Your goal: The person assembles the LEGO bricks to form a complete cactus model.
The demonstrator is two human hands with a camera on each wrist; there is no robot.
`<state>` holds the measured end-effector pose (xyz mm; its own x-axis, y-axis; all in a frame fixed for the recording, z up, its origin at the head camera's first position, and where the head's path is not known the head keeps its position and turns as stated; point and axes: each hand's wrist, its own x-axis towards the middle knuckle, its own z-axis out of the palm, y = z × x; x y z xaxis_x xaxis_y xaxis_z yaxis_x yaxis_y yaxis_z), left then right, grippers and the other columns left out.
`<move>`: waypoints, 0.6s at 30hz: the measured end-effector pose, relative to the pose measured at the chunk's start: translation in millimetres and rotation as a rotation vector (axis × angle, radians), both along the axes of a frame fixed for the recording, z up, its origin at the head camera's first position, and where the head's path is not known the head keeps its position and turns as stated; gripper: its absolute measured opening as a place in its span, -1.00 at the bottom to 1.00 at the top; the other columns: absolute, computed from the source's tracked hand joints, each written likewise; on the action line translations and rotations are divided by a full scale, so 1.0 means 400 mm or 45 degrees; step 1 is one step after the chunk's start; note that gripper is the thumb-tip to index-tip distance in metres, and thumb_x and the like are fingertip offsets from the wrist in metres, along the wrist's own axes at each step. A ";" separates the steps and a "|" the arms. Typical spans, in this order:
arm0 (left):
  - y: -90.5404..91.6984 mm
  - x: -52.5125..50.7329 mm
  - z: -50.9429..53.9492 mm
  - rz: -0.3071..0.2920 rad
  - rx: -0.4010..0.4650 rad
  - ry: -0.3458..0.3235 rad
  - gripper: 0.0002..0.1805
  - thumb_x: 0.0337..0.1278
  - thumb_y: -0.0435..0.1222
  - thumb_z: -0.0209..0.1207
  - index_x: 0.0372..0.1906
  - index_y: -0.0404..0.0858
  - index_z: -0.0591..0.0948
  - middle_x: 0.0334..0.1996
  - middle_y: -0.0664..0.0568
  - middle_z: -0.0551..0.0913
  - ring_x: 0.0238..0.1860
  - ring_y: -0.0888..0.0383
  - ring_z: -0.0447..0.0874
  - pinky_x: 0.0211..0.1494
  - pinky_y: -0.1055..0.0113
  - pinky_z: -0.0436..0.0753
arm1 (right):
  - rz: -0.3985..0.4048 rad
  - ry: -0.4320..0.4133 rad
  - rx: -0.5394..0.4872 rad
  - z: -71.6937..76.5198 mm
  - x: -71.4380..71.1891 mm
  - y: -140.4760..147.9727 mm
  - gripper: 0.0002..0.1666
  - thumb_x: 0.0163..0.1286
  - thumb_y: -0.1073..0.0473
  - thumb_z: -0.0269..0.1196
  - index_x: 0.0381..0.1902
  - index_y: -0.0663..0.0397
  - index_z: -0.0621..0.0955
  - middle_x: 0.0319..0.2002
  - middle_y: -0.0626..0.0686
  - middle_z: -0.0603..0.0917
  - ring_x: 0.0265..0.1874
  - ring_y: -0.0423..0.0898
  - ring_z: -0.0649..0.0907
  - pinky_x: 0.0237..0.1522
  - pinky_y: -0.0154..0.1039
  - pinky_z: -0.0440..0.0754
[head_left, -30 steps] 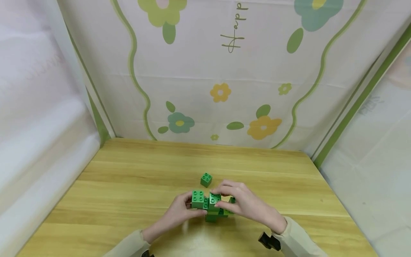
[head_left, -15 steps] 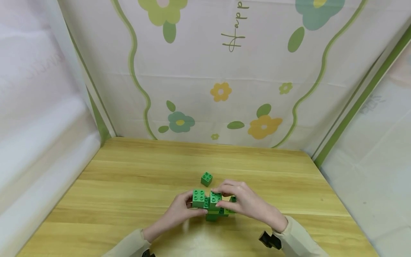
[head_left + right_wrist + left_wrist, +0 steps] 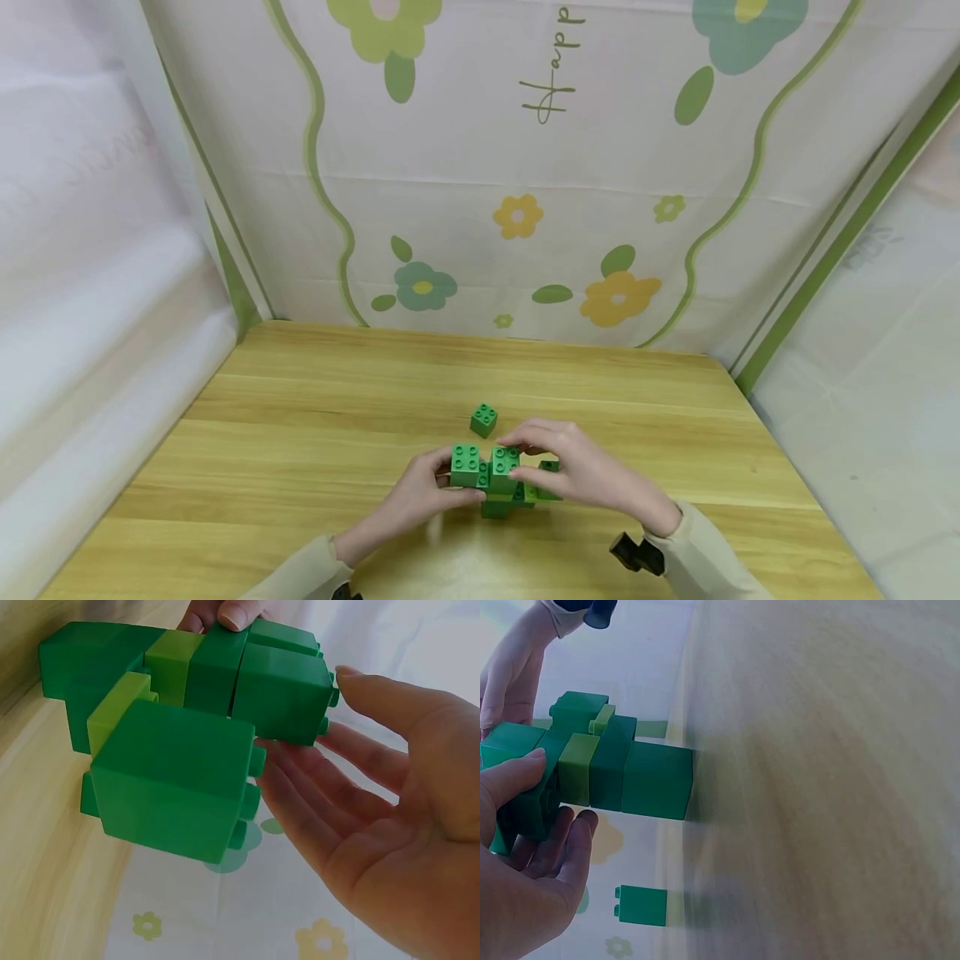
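Observation:
My left hand grips a toy brick assembly from its left side, low over the table. In the left wrist view the thumb presses one face of the dark green bricks, and the fingers curl beneath. Two square studded bricks stand side by side on top, and a lime green layer runs through the middle. Around the right-hand top brick lies my right hand, thumb and fingers loosely spread. In the right wrist view that thumb is slightly apart from the studs; whether the fingers touch is unclear.
A loose green brick with studs up sits on the wooden table just beyond the assembly. Printed cloth walls enclose the table at the back and both sides. A black device is strapped at the right wrist.
My right hand has eased a little to the right, and its thumb and fingers have loosened from the top brick, uncovering more of its studs. The left hand keeps its grip almost unmoved.

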<state>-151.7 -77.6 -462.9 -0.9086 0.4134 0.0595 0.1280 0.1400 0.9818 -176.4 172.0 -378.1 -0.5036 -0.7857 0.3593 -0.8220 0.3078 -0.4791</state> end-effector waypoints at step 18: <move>-0.006 0.002 0.003 0.015 -0.015 -0.009 -0.46 -0.01 -0.26 0.46 0.11 -0.34 0.57 0.01 -0.21 0.69 -0.07 0.15 0.74 0.02 0.43 0.74 | -0.097 -0.113 -0.015 -0.005 -0.087 0.033 -0.69 0.42 0.20 0.26 0.09 0.10 0.62 -0.05 0.06 0.74 -0.14 -0.04 0.76 -0.08 -0.16 0.79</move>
